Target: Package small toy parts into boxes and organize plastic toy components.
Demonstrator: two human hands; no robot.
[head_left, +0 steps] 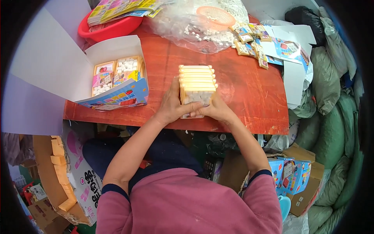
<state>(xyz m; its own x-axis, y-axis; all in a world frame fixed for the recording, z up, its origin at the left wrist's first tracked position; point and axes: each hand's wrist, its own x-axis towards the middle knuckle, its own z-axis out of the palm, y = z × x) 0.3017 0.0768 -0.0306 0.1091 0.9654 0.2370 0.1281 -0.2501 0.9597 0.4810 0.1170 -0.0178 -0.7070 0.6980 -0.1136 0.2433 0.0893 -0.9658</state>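
Two sides of a cream-edged stack (197, 80) are being clasped in the head view: the left hand (173, 102) is pressing from the left, the right hand (217, 107) from the right (white pieces (196, 96) showing in its near face), holding it between them over the red table (253, 105).

The fingers of the left hand (170, 103) and the right hand (217, 107) were partly hidden by the stack of cream-coloured packs (197, 82), and the two thumbs covered a piece of its lower front. In the open box (119, 97), the front flap hid the bottom of the contents. The upper edge cut the printed sheets (115, 11) and the clear plastic bag (165, 27). The white pieces (219, 39) were too small to tell their exact shape. The lower edge cut the pink shirt (187, 206).
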